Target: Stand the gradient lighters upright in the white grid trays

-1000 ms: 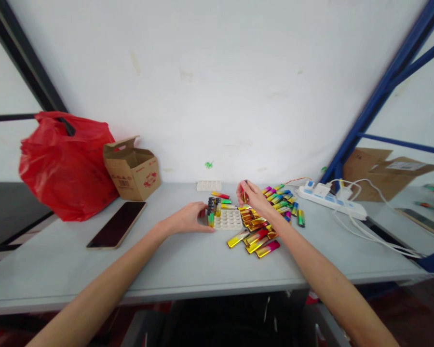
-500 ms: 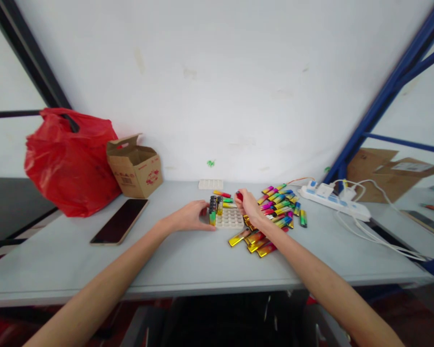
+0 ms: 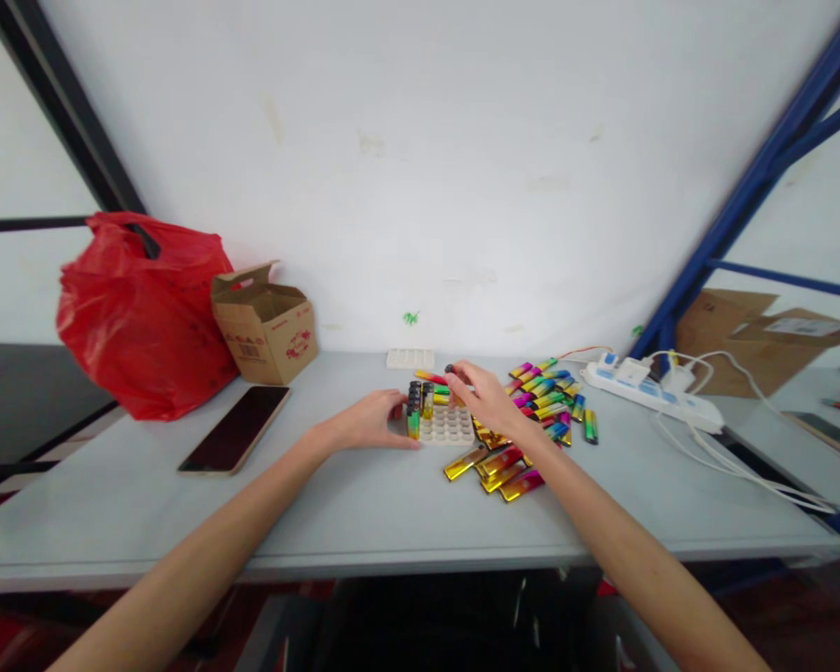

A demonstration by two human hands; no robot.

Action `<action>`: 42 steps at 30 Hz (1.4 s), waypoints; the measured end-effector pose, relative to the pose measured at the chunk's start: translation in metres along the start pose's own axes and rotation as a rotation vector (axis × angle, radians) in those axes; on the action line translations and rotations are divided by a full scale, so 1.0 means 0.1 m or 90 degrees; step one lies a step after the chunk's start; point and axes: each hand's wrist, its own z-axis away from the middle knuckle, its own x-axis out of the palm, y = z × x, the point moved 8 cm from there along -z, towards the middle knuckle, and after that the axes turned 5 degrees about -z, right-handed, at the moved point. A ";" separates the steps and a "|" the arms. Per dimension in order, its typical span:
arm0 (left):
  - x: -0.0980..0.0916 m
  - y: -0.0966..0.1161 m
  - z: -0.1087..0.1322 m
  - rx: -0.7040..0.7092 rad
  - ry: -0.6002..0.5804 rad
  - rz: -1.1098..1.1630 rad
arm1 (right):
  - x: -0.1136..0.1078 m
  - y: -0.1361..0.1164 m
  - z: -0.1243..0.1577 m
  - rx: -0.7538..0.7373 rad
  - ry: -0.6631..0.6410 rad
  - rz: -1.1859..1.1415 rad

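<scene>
The left hand (image 3: 368, 425) rests on the grey table (image 3: 350, 509) against the left edge of a white slotted tray (image 3: 449, 429), where a few lighters (image 3: 415, 409) stand upright. The right hand (image 3: 488, 399) pinches a dark-capped lighter (image 3: 450, 371) above the tray's far side, beside a heap of colourful lighters (image 3: 536, 411).

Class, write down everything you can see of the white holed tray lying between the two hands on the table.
The tray is an off-white rectangular block, seemingly plastic, its top a grid of round holes. It lies flat on the grey table. Upright lighters fill its left holes; the rest look empty. The left hand touches its left side; the right hand, pinching a lighter, hovers over its far right corner.
</scene>
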 end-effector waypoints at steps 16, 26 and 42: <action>-0.03 0.03 0.02 -0.016 -0.006 0.016 | 0.34 0.15 0.02 0.009 -0.112 0.213; -0.03 0.02 -0.01 -0.015 -0.018 0.021 | -0.27 0.24 0.00 0.043 -0.011 0.331; -0.01 -0.04 0.03 -0.015 0.003 0.016 | -1.33 1.59 0.03 0.380 -0.008 0.608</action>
